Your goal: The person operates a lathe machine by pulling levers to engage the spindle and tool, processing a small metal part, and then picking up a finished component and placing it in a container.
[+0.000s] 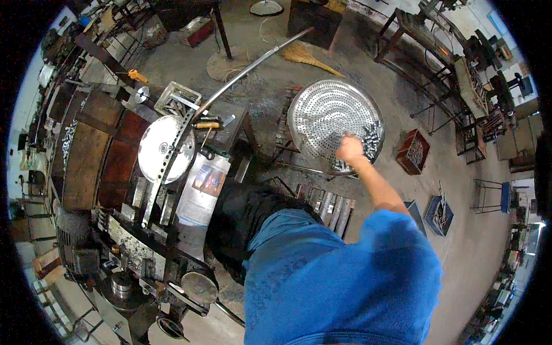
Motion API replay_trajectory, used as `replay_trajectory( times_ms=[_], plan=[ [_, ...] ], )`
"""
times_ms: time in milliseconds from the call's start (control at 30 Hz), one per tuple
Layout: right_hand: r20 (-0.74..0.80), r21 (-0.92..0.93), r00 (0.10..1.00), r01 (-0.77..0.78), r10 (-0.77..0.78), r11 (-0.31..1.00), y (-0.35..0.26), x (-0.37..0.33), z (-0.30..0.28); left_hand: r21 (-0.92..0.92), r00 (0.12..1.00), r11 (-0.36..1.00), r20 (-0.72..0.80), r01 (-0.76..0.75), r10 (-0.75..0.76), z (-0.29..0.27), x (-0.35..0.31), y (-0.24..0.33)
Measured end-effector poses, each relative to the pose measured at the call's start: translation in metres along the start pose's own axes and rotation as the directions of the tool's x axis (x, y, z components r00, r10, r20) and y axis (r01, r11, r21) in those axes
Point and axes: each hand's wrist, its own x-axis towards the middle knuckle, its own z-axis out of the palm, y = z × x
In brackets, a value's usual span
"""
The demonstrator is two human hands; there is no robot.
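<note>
My right hand (349, 149) reaches out over a large round perforated metal tray (322, 103). Its fingers look curled together; whatever may be in them is too small to make out. Right beside it, a heap of small shiny metal cylinders (372, 138) lies along the tray's right and near side. My left hand is out of sight. To the left stands a machine with a round pale metal disc (162, 150) and a long lever bar with a row of holes (179, 138). A sheet of newspaper (198, 198) lies on the machine next to the disc.
A red bin (413, 152) of small parts and a blue bin (439, 216) with metal rods stand on the floor at right. A broom (305, 56) lies beyond the tray. The lever's long pipe (253, 66) sticks out high across the far left. Workbenches (425, 46) line the right.
</note>
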Motion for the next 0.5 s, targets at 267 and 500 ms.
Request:
replay_trajectory(
  times_ms=[267, 500],
  plan=[
    [0.323, -0.045, 0.946, 0.014, 0.002, 0.999, 0.043, 0.016, -0.027, -0.017, 0.999, 1.000, -0.044, 0.013, -0.014, -0.015, 0.012, -0.016],
    [-0.076, -0.041, 0.947, 0.309, -0.311, 0.950, 0.063, 0.049, 0.041, -0.173, 0.999, 0.985, -0.036, -0.021, 0.015, -0.081, 0.036, -0.052]
  ],
)
